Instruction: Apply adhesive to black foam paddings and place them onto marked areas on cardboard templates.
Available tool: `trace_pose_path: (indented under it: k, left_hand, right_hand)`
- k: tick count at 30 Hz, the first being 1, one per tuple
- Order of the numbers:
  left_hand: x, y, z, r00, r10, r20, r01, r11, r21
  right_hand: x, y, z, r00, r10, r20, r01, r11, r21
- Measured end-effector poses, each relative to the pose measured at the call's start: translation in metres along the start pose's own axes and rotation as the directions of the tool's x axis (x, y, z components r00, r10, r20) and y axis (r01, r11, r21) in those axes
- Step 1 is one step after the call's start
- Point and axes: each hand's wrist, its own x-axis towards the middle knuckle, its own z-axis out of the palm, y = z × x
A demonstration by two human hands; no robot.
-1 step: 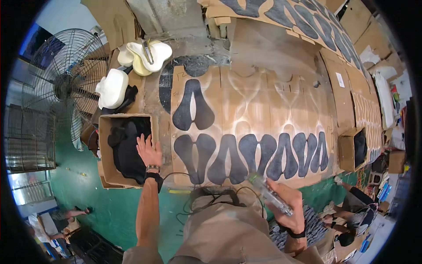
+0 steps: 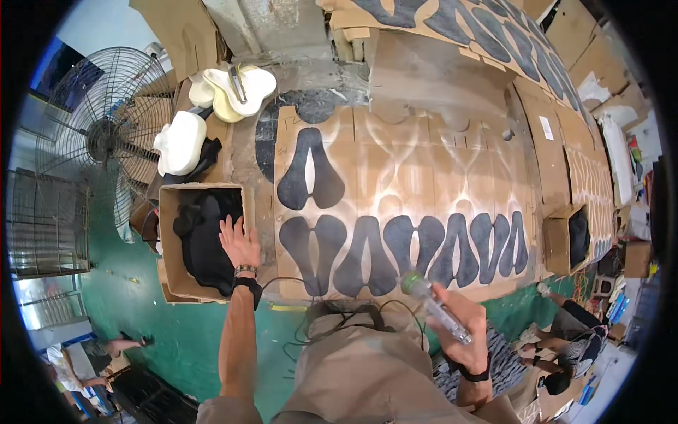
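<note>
My left hand (image 2: 241, 242) lies over the right edge of an open cardboard box (image 2: 166, 247), its fingers spread and nothing in its grip. Dark cloth-like pieces (image 2: 205, 240) fill the box. In my right hand (image 2: 467, 316) is a clear tube-shaped tool (image 2: 443, 315) with a green end (image 2: 412, 283), slightly blurred. That end hovers above the near edge of a cardboard sheet (image 2: 409, 166). A row of black saddle-shaped pieces (image 2: 366, 258) runs along the sheet's near side, and one more black piece (image 2: 311, 169) lies behind it at the left.
White saddle-shaped forms (image 2: 181, 143) stand behind the box, near a large fan (image 2: 106, 134). A smaller cardboard box (image 2: 565, 240) stands right of the sheet. Dark cables (image 2: 289, 346) hang by my legs. Other people (image 2: 565, 350) sit at the lower right and lower left.
The clear tube in my right hand has tilted slightly, its green end shifting a little to the right. My left hand has stayed in place.
</note>
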Motion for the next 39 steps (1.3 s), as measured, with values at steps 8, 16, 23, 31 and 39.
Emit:
trace_pose_path:
  k: [8,16,23,31,39]
  left_hand:
    - [0.000,0.001,-0.001,0.999,-0.022,0.040,0.021,0.999,0.034]
    - [0.000,0.001,0.000,0.999,-0.022,0.028,0.022,1.000,0.019]
    - [0.000,0.001,-0.002,1.000,-0.008,0.024,0.008,1.000,0.013]
    - [0.000,0.002,-0.003,1.000,-0.022,0.010,0.021,0.999,0.030]
    - [0.000,0.001,-0.005,1.000,-0.010,0.029,0.010,1.000,0.027]
  right_hand:
    - [-0.003,0.004,0.003,0.978,0.007,-0.209,-0.001,1.000,0.030]
    - [-0.018,0.013,-0.005,0.994,0.037,-0.101,-0.032,0.998,0.050]
    - [-0.025,0.011,-0.008,0.992,0.116,-0.057,-0.112,0.992,0.060]
    - [-0.028,0.013,-0.012,0.993,0.112,0.047,-0.114,0.993,0.041]
    - [-0.026,0.017,-0.018,0.978,0.205,-0.027,-0.206,0.979,-0.016]
